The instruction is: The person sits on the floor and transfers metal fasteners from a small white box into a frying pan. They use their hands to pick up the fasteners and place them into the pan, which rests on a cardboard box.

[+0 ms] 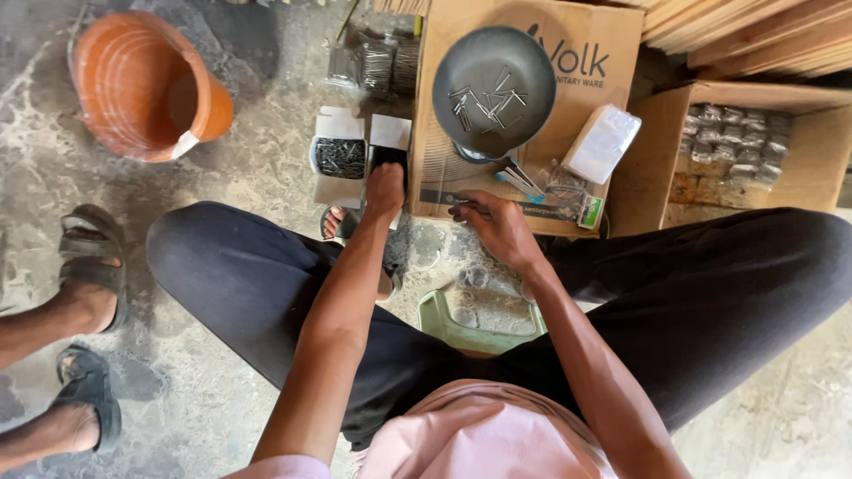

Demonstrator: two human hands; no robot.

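My left hand [385, 188] reaches into a small open white box [389, 140] on the floor, fingers curled down inside it; what it grips is hidden. Beside it stands a second small white box of dark nails [340, 158]. My right hand [497, 226] rests on the front edge of a flat cardboard carton [586, 53], fingers pinched around what looks like a few thin nails. A dark round metal pan [493, 89] with several loose nails sits on the carton just beyond that hand.
An orange plastic bucket [142, 84] lies at the upper left. A white packet [602, 142] rests on the carton. An open cardboard box of small clear bags [737, 146] stands at right. Another person's sandalled feet [89, 266] are at left. A green stool [479, 324] shows between my legs.
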